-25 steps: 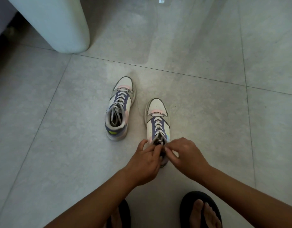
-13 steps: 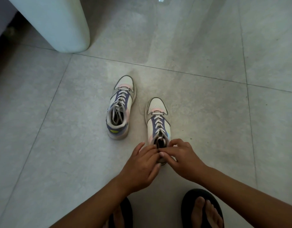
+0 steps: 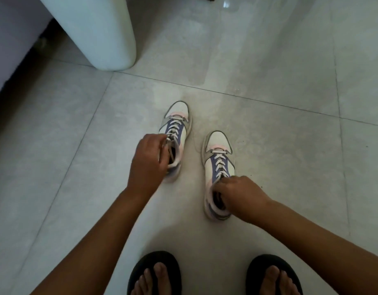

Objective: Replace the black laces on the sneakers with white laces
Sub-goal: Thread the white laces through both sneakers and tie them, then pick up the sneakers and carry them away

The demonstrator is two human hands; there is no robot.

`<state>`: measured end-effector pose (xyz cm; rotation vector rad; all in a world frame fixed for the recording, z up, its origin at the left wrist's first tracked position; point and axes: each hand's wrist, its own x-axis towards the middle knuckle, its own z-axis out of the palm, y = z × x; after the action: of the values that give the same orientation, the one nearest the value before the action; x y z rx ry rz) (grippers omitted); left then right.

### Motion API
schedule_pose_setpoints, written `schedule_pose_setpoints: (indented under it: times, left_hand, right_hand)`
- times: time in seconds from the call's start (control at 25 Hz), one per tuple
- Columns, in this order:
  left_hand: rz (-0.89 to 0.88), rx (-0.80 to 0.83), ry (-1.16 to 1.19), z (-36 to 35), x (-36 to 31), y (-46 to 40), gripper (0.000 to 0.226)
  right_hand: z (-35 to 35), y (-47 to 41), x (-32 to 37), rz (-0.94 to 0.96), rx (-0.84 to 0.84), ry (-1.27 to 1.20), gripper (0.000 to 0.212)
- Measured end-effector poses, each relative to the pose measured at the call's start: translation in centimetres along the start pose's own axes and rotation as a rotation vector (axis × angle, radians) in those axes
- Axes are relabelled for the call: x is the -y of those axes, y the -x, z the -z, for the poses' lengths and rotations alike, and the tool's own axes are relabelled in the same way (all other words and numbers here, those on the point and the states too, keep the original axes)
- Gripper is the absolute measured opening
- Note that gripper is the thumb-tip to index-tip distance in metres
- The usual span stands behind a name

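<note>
The left hand (image 3: 148, 161) grips the collar of the left sneaker (image 3: 175, 136); the right hand (image 3: 240, 193) grips the collar of the right sneaker (image 3: 217, 165). Both sneakers, white-laced, stand on the floor (image 3: 290, 167).

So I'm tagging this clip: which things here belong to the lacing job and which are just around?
Job: left sneaker, held by left hand; right sneaker, held by right hand; white laces.
Around: black sandals, white rounded object, tiled floor.

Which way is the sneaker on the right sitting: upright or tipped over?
Upright. The right sneaker stands sole-down on the floor tile, laces facing up, with the right hand at its collar.
</note>
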<state>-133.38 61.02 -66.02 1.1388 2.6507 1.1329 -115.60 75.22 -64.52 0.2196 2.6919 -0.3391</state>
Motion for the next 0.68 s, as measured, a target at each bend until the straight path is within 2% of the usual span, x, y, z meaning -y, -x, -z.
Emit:
schedule_pose_setpoints:
  times: [0.04, 0.08, 0.2, 0.24, 0.4, 0.48, 0.56, 0.64, 0.68]
  left_hand:
    - [0.050, 0.030, -0.018, 0.3, 1.2, -1.2, 0.020]
    - [0.027, 0.092, -0.053, 0.4, 2.2, -2.0, 0.020]
    - [-0.194, 0.287, -0.319, -0.8, 3.4, -1.5, 0.026]
    - [-0.175, 0.328, -0.351, -1.0, 3.1, -1.1, 0.029]
    - [0.142, 0.382, -0.197, -0.9, 3.2, 0.0, 0.027]
    - [0.176, 0.389, -0.040, -0.3, 3.4, 1.0, 0.026]
    - [0.146, 0.466, 0.028, -0.1, 3.2, 2.7, 0.027]
    - [0.120, 0.501, 0.076, -0.6, 2.7, 4.4, 0.030]
    - [0.109, 0.500, 0.101, -0.9, 2.3, 5.1, 0.028]
  right_hand:
    - [0.7, -1.0, 0.2, -0.065, -0.004, 0.003, 0.026]
    - [1.6, -1.8, 0.2, -0.121, -0.021, -0.013, 0.025]
    - [1.9, -1.5, 0.6, -0.163, 0.014, -0.046, 0.025]
    - [1.4, -0.4, 1.1, -0.154, 0.038, -0.069, 0.028]
    - [-2.6, 3.0, 3.7, -0.010, 0.037, -0.187, 0.054]
    - [-3.8, 2.1, 2.3, 0.011, -0.097, -0.351, 0.037]
    - [-2.4, 0.3, 0.3, -0.093, -0.240, -0.423, 0.023]
    - [-1.5, -1.2, -0.3, -0.171, -0.302, -0.395, 0.030]
    - [-1.3, -1.8, 0.1, -0.141, -0.296, -0.363, 0.036]
